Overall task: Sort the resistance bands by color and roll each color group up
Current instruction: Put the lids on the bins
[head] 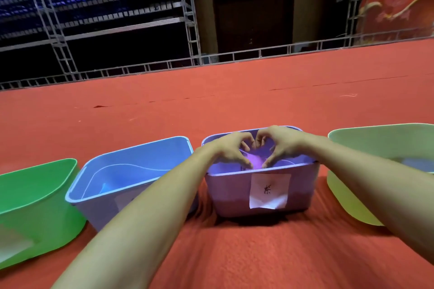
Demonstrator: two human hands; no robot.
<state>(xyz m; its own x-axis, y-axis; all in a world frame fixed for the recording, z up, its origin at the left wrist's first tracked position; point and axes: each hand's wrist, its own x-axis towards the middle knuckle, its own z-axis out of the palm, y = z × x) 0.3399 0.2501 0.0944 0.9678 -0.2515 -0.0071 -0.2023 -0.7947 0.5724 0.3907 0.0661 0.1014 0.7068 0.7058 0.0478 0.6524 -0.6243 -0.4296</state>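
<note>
A purple bin (232, 191) with a white paper label (269, 191) stands on the red carpet in front of me. Both hands reach into it from above. My left hand (231, 149) and my right hand (277, 145) have curled fingers around a purple resistance band (256, 162) that glows pinkish between them. Most of the band is hidden by the fingers and the bin wall. Whether it is rolled I cannot tell.
A blue bin (131, 171) stands left of the purple one, with a blue band (106, 187) inside. A green bin (40, 197) is at the far left. A yellow-green bin (366, 145) sits at the right. Railings and bleachers lie beyond the carpet.
</note>
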